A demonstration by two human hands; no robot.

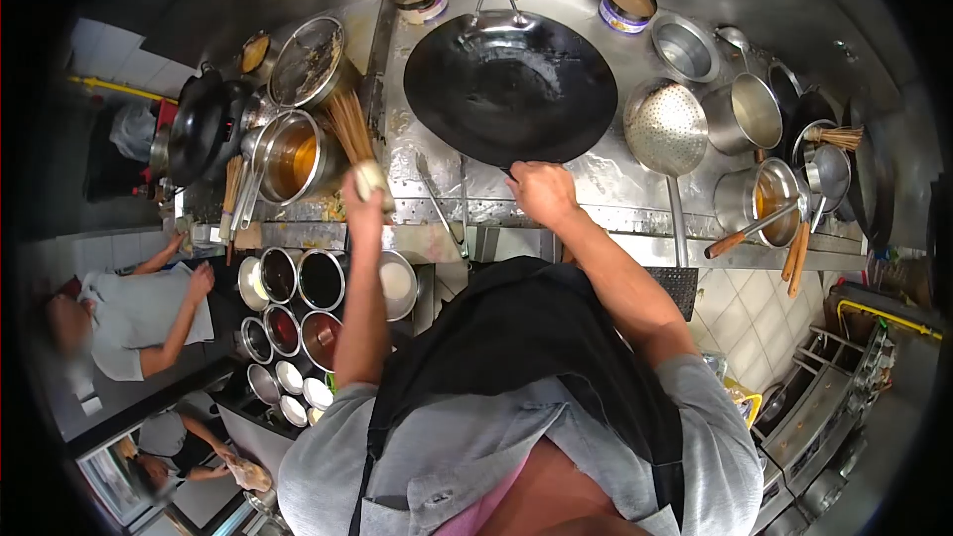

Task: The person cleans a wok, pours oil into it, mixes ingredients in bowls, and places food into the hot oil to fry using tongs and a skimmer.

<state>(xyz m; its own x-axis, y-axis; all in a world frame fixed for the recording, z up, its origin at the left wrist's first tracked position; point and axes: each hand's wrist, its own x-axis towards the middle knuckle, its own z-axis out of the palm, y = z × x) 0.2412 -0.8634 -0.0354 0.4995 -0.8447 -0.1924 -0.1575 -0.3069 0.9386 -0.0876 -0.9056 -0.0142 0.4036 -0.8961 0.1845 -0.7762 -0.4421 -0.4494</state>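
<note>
A large black wok (508, 89) with a loop handle at its far side sits on the steel cooktop, its inside dark and shiny. At its near edge my right hand (544, 193) is closed around the wok's handle, which is mostly hidden by the fingers. My left hand (363, 201) grips the pale bound end of a bamboo wok brush (349, 127), its bristles pointing up and away, left of the wok and apart from it. Metal tongs (437, 201) lie between my two hands. A perforated strainer ladle (667, 129) rests right of the wok.
Left stand a pot of amber liquid (295, 161) and a strainer over a pot (307, 62). Steel pots (743, 114) and ladles crowd the right. Several seasoning containers (322, 280) are below my left arm. Two other people work at left; one is a person in grey (139, 308).
</note>
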